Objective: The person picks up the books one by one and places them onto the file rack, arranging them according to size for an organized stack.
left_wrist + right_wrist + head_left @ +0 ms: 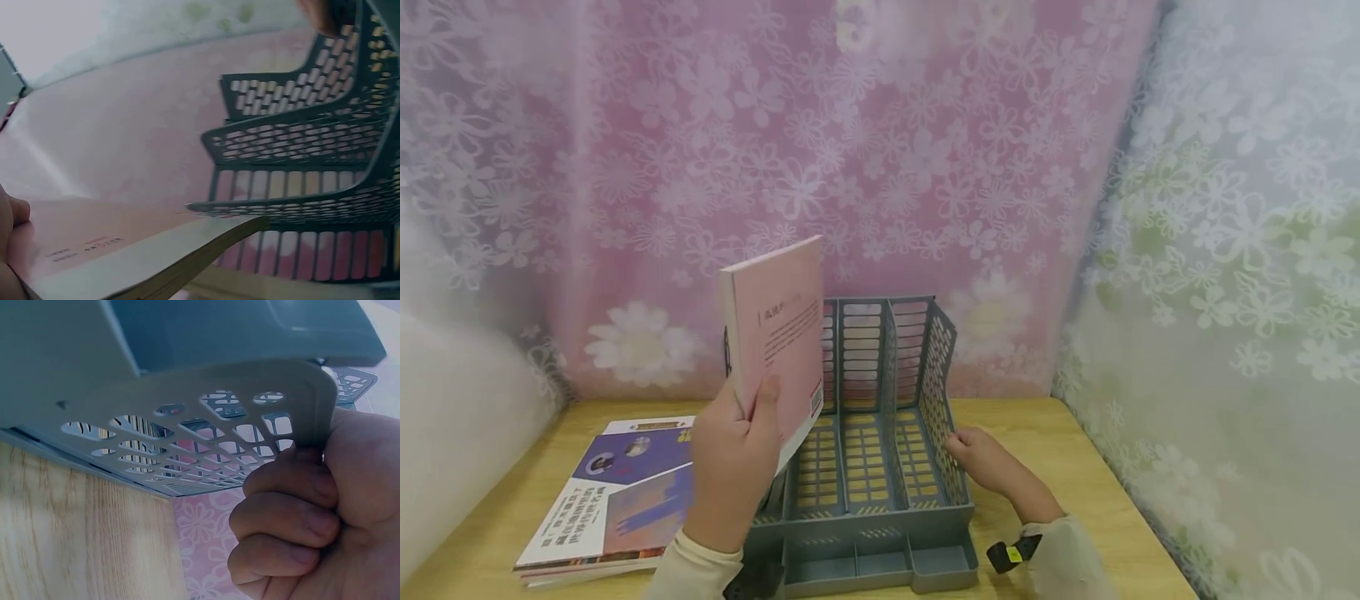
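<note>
My left hand (737,467) grips a pink book (782,342) by its lower spine side, thumb on the printed cover. The book is held upright over the left part of a grey-blue file rack (868,517) and hides that part in the head view. In the left wrist view the book (156,250) overlaps the lower end of a rack divider (287,203). My right hand (988,458) pinches the edge of the rack's right side wall (942,383). In the right wrist view, curled fingers (284,515) and thumb close on that perforated wall (244,440).
A stack of books and magazines (587,500) lies on the wooden table (1030,517), left of the rack. Small trays (880,563) run along the rack's front. Flower-patterned curtains (925,167) stand behind and at the right.
</note>
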Action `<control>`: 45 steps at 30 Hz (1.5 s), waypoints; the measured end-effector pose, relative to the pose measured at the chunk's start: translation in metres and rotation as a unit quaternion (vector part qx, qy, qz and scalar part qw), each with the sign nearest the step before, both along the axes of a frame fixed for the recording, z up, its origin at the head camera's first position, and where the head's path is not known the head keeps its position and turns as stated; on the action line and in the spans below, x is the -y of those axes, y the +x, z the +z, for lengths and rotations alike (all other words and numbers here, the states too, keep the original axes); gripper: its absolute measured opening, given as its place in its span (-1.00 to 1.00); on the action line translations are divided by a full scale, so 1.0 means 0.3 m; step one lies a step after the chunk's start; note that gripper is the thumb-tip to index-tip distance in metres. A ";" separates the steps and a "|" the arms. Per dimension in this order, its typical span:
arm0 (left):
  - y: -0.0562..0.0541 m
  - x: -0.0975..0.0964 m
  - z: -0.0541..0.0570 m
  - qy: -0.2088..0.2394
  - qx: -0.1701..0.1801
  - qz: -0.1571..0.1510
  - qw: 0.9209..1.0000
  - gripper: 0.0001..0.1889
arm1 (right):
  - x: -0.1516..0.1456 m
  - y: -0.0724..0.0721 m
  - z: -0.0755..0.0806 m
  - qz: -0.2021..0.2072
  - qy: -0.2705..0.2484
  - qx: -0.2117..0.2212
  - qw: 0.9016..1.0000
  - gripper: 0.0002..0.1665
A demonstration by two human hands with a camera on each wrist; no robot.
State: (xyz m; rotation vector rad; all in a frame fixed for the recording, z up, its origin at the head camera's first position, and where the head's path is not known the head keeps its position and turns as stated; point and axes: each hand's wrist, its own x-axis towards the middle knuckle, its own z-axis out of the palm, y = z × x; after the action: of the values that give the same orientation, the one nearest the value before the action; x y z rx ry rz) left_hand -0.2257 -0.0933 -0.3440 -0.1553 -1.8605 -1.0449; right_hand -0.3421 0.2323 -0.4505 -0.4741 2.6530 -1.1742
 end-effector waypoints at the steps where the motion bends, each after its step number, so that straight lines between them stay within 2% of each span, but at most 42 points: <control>1: -0.010 -0.007 -0.014 -0.011 -0.002 -0.003 1.000 -0.77 | 0.004 0.000 0.003 0.001 -0.001 0.001 1.000 -0.48; 2: -0.018 -0.013 -0.026 -0.022 -0.003 -0.004 1.000 -0.77 | 0.009 -0.001 0.005 0.003 -0.001 0.001 1.000 -0.48; 6: -0.052 -0.034 -0.063 -0.060 0.001 0.021 0.998 -0.73 | 0.026 -0.003 0.011 0.004 0.004 -0.007 1.000 -0.49; 10: -0.078 -0.039 -0.090 -0.059 0.015 0.053 0.997 -0.73 | 0.038 -0.004 0.020 0.014 0.000 -0.011 1.000 -0.49; 12: -0.086 -0.045 -0.103 -0.060 0.011 0.051 0.997 -0.77 | 0.040 -0.002 0.026 0.020 -0.003 -0.011 1.000 -0.49; 16: -0.088 -0.079 -0.143 -0.103 -0.013 0.029 0.994 -0.83 | 0.044 -0.002 0.037 0.024 -0.002 -0.013 1.000 -0.49; 19: -0.083 -0.109 -0.175 -0.112 -0.010 0.011 0.994 -0.73 | 0.045 -0.003 0.043 0.023 0.002 -0.018 1.000 -0.50; 21: -0.083 -0.125 -0.188 -0.101 0.015 0.000 0.995 -0.69 | 0.045 -0.005 0.046 0.022 0.002 -0.018 1.000 -0.49; 23: -0.085 -0.134 -0.193 -0.099 0.056 -0.013 0.993 -0.63 | 0.043 -0.005 0.049 0.019 0.004 -0.022 1.000 -0.50; 26: -0.089 -0.136 -0.195 -0.113 0.123 -0.037 0.985 -0.54 | 0.037 -0.001 0.050 0.011 0.007 -0.023 1.000 -0.51; 29: -0.090 -0.129 -0.195 -0.123 0.171 -0.058 0.976 -0.48 | 0.029 0.004 0.045 0.004 0.012 -0.016 1.000 -0.52; 33: -0.098 -0.125 -0.198 -0.123 0.205 -0.070 0.968 -0.45 | 0.019 0.007 0.033 -0.001 0.013 -0.007 1.000 -0.52; 38: -0.118 -0.131 -0.220 -0.143 0.247 -0.091 0.954 -0.36 | 0.010 0.013 0.021 -0.011 0.006 -0.003 1.000 -0.52; 45: -0.130 -0.121 -0.267 -0.163 0.270 -0.117 0.942 -0.23 | 0.006 0.021 0.011 -0.019 0.002 0.002 1.000 -0.53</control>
State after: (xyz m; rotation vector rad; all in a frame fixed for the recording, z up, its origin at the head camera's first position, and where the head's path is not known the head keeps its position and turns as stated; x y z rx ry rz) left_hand -0.2647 -0.0570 -0.4242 -0.3153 -2.5649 -0.9921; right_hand -0.3359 0.2304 -0.4471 -0.4225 2.6705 -1.1795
